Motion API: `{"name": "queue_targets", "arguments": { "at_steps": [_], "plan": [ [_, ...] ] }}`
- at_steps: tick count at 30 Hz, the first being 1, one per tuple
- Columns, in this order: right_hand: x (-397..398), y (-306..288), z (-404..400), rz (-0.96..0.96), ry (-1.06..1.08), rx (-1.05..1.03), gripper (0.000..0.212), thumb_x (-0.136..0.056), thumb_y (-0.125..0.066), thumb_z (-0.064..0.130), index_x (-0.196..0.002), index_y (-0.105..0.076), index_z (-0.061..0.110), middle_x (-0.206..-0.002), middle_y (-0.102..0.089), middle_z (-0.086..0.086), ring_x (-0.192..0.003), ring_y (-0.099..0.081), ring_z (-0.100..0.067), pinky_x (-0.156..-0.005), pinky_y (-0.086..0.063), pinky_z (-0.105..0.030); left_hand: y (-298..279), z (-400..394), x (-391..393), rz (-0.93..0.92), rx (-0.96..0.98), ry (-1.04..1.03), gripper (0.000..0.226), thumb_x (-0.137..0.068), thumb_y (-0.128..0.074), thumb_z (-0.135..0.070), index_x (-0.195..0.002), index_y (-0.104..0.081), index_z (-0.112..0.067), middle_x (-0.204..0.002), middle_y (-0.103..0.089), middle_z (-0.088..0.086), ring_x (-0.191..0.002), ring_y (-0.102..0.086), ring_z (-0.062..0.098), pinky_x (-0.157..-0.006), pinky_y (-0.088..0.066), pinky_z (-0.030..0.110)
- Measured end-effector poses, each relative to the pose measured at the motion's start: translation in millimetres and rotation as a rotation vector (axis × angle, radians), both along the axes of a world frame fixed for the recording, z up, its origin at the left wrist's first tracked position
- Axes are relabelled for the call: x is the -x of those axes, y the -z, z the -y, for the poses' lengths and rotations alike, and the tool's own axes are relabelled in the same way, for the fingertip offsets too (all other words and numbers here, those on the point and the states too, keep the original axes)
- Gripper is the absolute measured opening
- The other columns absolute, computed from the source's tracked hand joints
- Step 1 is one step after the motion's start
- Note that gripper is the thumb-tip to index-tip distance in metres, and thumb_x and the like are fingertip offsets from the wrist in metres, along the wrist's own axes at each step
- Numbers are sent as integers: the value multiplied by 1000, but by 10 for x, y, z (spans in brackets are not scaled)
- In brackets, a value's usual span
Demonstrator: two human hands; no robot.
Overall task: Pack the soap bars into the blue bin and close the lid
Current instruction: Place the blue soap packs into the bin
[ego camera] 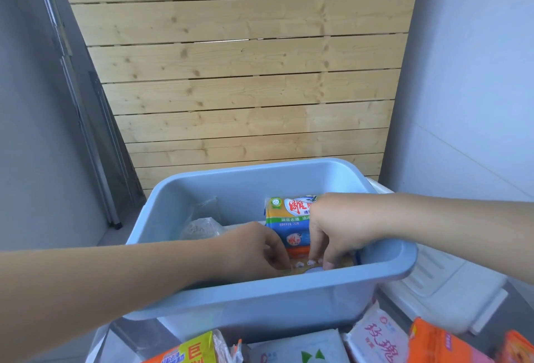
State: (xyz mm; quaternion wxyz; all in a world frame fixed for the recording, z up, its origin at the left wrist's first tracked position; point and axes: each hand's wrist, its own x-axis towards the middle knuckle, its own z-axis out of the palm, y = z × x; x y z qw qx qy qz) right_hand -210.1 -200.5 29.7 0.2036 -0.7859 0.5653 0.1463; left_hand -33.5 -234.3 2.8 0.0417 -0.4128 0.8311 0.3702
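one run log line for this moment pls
stage: packing | left hand + right hand: in blue bin, on soap bar | lid: off, right of bin

blue bin — orange-and-green soap pack

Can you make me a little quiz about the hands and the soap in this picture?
1. True or false: both hands are inside the blue bin.
2. Where is the white lid? A) on the bin B) lying to the right of the bin C) in a hand
3. Fill in: more soap packs wait ____ the bin, nearer the camera.

Key: 1 true: left hand and right hand reach among the packed soap. 2 B. 3 outside.
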Motion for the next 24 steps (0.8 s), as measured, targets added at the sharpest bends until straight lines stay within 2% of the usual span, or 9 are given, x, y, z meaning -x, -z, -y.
{"name": "queue_targets", "arguments": {
  "at_steps": [2, 5, 8, 10, 12, 14, 17, 20, 24],
  "plan": [
    [6, -4, 12, 28, 27, 9, 26, -71, -73, 33, -97, -74, 30, -80, -75, 3, -71, -70, -20, -66, -52, -26, -19, 14, -1, -34, -34, -66, 11, -72, -75, -35, -79, -73, -27, -72, -72, -17, -73, -65, 2, -77, -53, 16],
    [12, -28, 11, 76, 74, 9, 21, -70, -73, 33, -91, -76, 30, -50, -62, 14, -43, -58, -8, -50, -45, -15, -92, 31, -13, -79, -122, -118, 9, -71, -78, -25, -80, -76, -23, -77, -75, -3, -63, -66, 8, -59, -54, 16],
    [18, -65, 3, 155, 103, 49, 9, -70, -74, 31, -77, -76, 26, -37, -54, 17, -38, -51, -7, -49, -44, -19, -179, 28, -47, -148, -255, -168, 11, -67, -82, -16, -77, -77, -13, -73, -74, 9, -57, -66, 15, -55, -55, 20],
    [24, -98, -2, 214, 136, 80, 6, -69, -76, 31, -73, -76, 26, -39, -56, 16, -42, -51, -4, -50, -44, -19, -228, 46, -81, -189, -313, -203, 8, -67, -82, -9, -72, -77, -11, -72, -74, 12, -58, -68, 19, -57, -58, 24],
    [18, -120, -2, 251, 159, 113, 7, -71, -75, 32, -73, -76, 26, -47, -61, 15, -44, -53, 4, -46, -38, -9, -262, 68, -107, -205, -359, -222, 8, -69, -80, -5, -72, -75, -10, -67, -74, 9, -57, -69, 19, -59, -59, 26],
    [-7, -107, 3, 234, 175, 136, 8, -73, -74, 32, -72, -74, 24, -55, -67, 14, -46, -53, 8, -46, -37, -7, -268, 79, -106, -197, -387, -241, 9, -72, -77, -2, -75, -72, -8, -62, -73, 6, -54, -70, 17, -59, -60, 25],
    [-69, -59, 27, 157, 192, 113, 10, -77, -71, 27, -68, -69, 24, -58, -68, 8, -47, -54, 2, -49, -42, -12, -228, 94, -57, -168, -418, -260, 7, -78, -72, -1, -79, -69, -7, -56, -71, 4, -50, -68, 15, -55, -59, 23],
    [-111, -46, 48, 117, 238, -15, 10, -84, -63, 23, -79, -71, 20, -61, -64, 7, -53, -62, -13, -45, -46, -11, -178, 99, -51, -113, -399, -196, 5, -81, -70, -9, -85, -74, -10, -60, -71, 4, -49, -67, 13, -53, -57, 20],
    [-119, -101, -1, 66, 163, -94, 21, -88, -55, 25, -101, -72, 21, -74, -69, 8, -72, -67, -18, -68, -53, -23, -84, 91, -46, 47, -199, -83, 16, -83, -69, -24, -96, -77, -18, -74, -74, -2, -59, -64, 7, -63, -55, 18]
  ]
}}
